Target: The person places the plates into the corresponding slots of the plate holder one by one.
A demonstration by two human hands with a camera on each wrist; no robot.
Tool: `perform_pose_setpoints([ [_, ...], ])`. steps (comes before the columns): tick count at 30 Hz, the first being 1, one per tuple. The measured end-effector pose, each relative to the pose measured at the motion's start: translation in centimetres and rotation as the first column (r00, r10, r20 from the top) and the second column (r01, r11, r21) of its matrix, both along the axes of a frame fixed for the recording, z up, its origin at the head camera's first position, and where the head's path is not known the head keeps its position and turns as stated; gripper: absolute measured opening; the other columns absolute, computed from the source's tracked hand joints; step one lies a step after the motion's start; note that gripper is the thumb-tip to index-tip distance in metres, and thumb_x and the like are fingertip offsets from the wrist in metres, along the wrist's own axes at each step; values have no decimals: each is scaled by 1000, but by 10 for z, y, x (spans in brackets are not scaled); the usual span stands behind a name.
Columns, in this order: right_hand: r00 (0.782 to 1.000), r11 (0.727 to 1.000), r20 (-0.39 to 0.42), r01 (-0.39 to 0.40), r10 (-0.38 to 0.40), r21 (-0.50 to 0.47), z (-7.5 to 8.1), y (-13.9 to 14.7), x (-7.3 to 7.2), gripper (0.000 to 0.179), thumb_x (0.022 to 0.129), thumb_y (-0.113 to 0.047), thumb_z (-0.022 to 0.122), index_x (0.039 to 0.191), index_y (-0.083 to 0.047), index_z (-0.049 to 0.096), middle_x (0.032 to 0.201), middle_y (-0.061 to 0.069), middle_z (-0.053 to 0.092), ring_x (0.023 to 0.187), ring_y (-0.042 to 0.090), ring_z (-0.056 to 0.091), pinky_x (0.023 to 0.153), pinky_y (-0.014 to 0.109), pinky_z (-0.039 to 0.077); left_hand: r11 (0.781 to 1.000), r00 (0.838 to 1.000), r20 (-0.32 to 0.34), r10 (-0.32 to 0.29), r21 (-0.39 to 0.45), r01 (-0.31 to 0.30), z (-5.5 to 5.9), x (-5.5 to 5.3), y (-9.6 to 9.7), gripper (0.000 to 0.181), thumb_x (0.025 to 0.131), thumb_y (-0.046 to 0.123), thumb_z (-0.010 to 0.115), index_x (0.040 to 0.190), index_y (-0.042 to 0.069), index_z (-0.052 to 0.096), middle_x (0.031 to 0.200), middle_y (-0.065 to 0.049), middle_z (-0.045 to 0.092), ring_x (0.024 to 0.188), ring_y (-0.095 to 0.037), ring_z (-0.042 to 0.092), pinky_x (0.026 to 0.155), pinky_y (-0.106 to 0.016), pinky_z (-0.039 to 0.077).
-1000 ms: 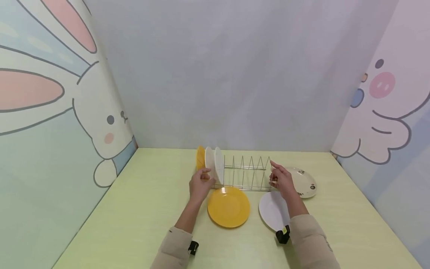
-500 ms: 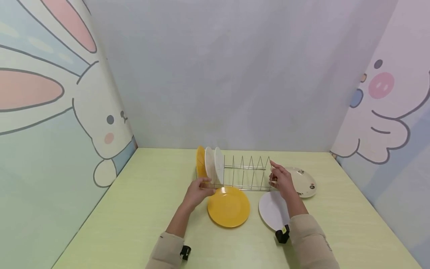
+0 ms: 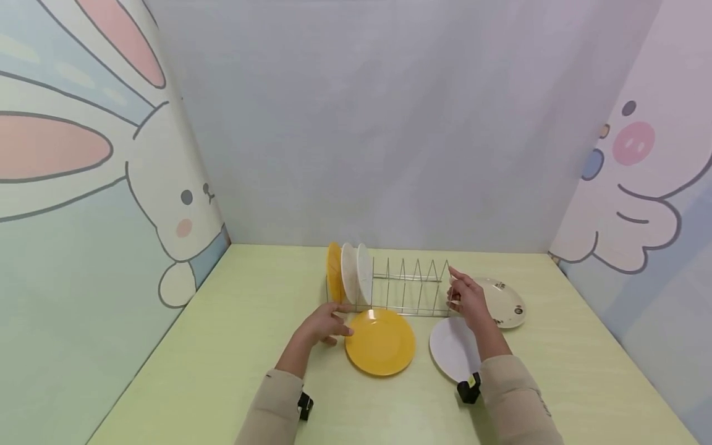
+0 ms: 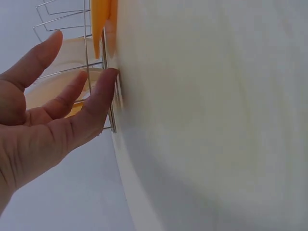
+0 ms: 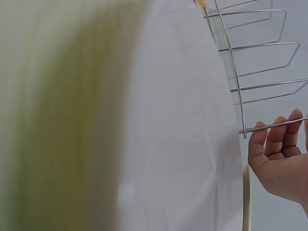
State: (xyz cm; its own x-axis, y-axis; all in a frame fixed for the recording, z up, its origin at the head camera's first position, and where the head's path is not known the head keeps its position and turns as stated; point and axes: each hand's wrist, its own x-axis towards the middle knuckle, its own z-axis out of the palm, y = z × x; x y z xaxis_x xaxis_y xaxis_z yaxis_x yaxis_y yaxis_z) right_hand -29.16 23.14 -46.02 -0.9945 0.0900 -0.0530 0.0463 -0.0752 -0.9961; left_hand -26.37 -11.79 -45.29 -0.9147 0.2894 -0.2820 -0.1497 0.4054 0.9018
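- Broadly, pale table (image 3: 239, 346) across the lower frame.
- Wire rack (image 3: 411, 279), centre frame, upright plates (image 3: 364, 272) at left.
- Yellow plate (image 3: 381, 342), lower centre, flat.
- Left hand (image 3: 324, 322), left of centre: fingers spread by that plate's rim.
- Right hand (image 3: 468, 301), right of centre, pinching rack's end wire.

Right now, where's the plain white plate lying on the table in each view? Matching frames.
Head: plain white plate, lower right of centre, partly behind the right forearm.
Left wrist: not in it.
Right wrist: fills the middle.
Shared landmark: wire rack, near centre in head, upper left in left wrist, upper right in right wrist.
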Motion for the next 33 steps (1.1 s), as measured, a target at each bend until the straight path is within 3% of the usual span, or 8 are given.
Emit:
perform_pose_setpoints([
  [9,1000,1000,1,7,-7,-12,0,-1,-2,46,99,-23,46,143,-15,37,78,5,49,66,18,49,66,36,48,997,998,70,1,-76,4,-5,-12,9,50,73,-10,70,120,0,56,93,-14,54,56,-20,55,54,-32,52],
  [17,1000,1000,11,7,-7,-28,3,-3,2,45,99,-21,45,143,-16,38,76,4,49,66,18,49,67,36,47,989,996,87,-1,-147,14,-8,-15,15,46,73,-13,67,116,3,61,87,-12,54,52,-19,54,52,-33,52],
  [23,1000,999,13,19,-19,-29,0,-2,1,45,99,-23,46,143,-16,38,76,4,49,67,18,49,65,34,47,996,995,95,-11,-93,20,-9,-12,12,47,72,-16,63,116,2,59,87,-14,55,52,-19,53,50,-31,51],
  [33,1000,1000,6,7,-7,-7,-1,-1,0,46,98,-25,46,143,-18,38,77,3,49,68,18,49,68,37,48,991,993,105,-46,133,32,-1,-4,-1,48,72,-13,50,119,-4,50,85,-15,54,55,-19,49,48,-30,45],
])
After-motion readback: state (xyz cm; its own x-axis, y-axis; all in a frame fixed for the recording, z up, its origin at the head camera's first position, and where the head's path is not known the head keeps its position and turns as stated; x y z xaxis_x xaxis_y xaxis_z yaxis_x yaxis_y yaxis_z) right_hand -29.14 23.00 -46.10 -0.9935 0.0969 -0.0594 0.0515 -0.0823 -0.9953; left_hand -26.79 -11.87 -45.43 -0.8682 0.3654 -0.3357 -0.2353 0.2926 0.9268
